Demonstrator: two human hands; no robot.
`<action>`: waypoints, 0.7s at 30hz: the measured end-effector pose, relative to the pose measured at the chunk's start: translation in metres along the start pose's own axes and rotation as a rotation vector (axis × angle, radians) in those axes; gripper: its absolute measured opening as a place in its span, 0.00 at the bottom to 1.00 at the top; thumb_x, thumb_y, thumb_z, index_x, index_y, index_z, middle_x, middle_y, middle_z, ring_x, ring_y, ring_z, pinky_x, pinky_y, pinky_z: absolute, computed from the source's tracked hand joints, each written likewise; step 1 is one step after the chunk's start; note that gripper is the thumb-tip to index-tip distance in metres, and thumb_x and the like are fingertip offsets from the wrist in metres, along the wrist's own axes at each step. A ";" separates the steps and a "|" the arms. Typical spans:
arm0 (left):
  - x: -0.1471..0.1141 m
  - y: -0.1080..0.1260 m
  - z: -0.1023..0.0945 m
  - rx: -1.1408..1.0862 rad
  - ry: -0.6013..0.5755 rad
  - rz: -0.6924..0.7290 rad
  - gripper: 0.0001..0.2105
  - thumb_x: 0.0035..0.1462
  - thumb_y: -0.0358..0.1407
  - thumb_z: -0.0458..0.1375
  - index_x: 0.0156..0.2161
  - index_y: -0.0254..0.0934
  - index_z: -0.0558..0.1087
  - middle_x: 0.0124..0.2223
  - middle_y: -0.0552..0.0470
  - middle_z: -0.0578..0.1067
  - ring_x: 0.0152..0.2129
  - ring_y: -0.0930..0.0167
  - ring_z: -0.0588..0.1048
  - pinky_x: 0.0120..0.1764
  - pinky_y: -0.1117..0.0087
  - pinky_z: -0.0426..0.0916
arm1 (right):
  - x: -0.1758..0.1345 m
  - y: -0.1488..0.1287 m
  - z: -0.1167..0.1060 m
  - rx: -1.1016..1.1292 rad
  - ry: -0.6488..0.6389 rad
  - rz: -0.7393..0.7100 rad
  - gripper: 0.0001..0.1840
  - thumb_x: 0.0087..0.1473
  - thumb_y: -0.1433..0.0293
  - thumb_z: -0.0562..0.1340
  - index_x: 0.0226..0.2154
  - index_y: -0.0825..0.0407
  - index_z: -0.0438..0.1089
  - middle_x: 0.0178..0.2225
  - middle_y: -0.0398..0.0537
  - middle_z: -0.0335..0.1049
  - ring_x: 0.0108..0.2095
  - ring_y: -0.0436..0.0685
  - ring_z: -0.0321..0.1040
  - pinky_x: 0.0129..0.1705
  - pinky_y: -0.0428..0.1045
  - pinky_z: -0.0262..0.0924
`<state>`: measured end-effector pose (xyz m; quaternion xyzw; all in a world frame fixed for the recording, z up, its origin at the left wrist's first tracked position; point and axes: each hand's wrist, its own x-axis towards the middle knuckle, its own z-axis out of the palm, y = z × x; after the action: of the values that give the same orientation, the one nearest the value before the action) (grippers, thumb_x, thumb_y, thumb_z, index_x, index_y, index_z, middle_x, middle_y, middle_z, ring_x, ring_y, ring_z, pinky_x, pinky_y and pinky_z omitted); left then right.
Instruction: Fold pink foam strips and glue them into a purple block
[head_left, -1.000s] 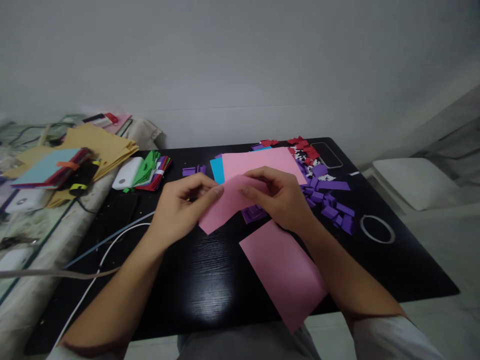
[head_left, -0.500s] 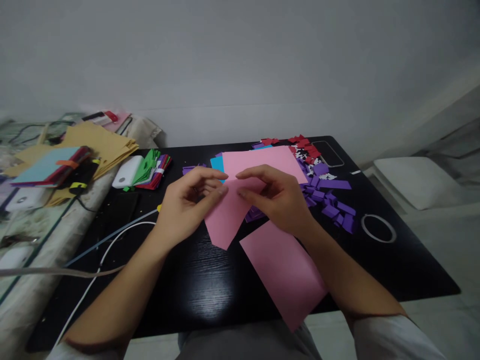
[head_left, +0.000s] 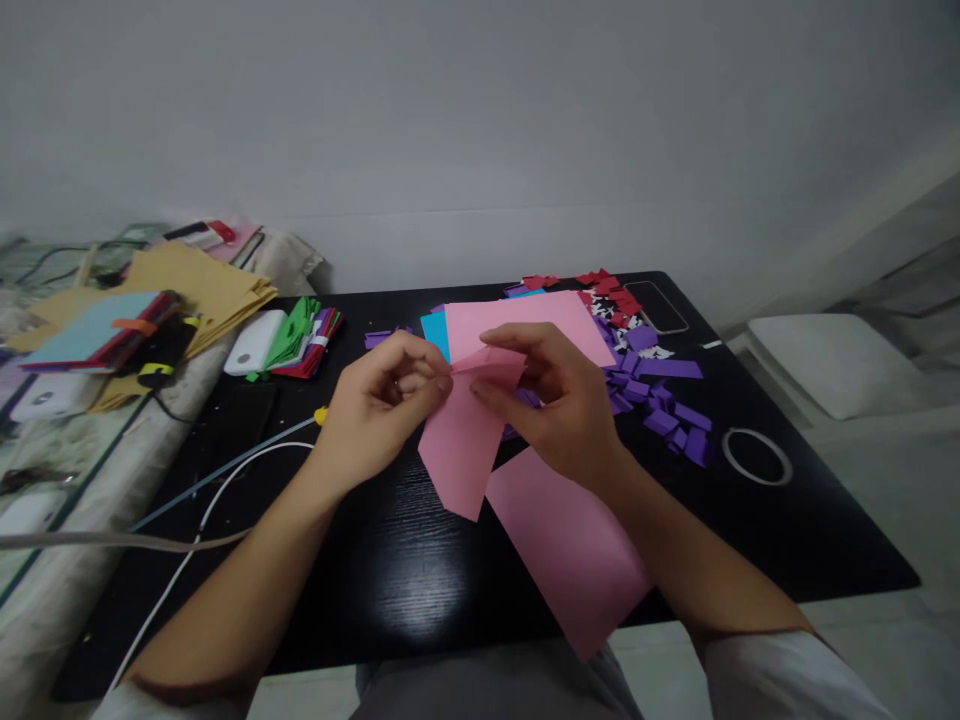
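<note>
A piece of pink paper (head_left: 461, 450) with a folded upper part hangs between my hands above the black table. My left hand (head_left: 382, 405) pinches its upper left edge between thumb and fingers. On the other side my right hand (head_left: 559, 395) grips the upper right, thumb in front and fingers behind the folded flap. Below my right wrist a loose pink sheet (head_left: 574, 550) lies over the table's front part. Behind my hands is another pink sheet (head_left: 525, 315), resting on a blue sheet (head_left: 435, 335).
Purple paper pieces (head_left: 667, 400) and red scraps (head_left: 611, 295) are heaped at the right back. A clear ring (head_left: 757, 457) lies farther right. On the left are a white device (head_left: 256, 343), green folded papers (head_left: 294, 335), a white cable (head_left: 202, 520) and brown envelopes (head_left: 195, 290).
The held pink paper has turned slightly, its lower end swinging right and down. My right fingers have shifted up along its top edge, where the folded flap now shows.
</note>
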<state>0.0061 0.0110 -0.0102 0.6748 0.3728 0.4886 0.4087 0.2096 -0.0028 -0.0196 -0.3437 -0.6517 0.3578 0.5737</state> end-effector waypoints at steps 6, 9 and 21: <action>0.003 0.001 -0.001 0.003 0.050 0.015 0.03 0.58 0.28 0.65 0.36 0.38 0.76 0.30 0.55 0.76 0.23 0.77 0.70 0.27 0.75 0.65 | 0.001 0.003 0.002 0.139 -0.077 0.059 0.16 0.60 0.76 0.68 0.49 0.44 0.75 0.45 0.43 0.78 0.40 0.50 0.77 0.40 0.46 0.74; 0.004 0.002 0.000 0.016 0.049 0.018 0.03 0.58 0.29 0.65 0.37 0.39 0.79 0.31 0.54 0.78 0.24 0.76 0.72 0.27 0.74 0.66 | 0.002 0.003 0.003 0.165 -0.084 0.051 0.12 0.61 0.76 0.67 0.44 0.45 0.78 0.45 0.43 0.79 0.45 0.52 0.78 0.45 0.47 0.73; -0.001 -0.001 0.002 0.132 0.122 0.155 0.06 0.60 0.26 0.62 0.37 0.38 0.80 0.31 0.54 0.80 0.23 0.76 0.73 0.27 0.74 0.68 | 0.003 -0.005 -0.009 0.298 -0.154 0.224 0.17 0.59 0.72 0.59 0.42 0.48 0.83 0.41 0.47 0.82 0.47 0.60 0.77 0.49 0.54 0.71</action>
<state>0.0078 0.0103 -0.0120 0.6961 0.3751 0.5332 0.3008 0.2179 -0.0018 -0.0130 -0.2971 -0.5913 0.5371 0.5231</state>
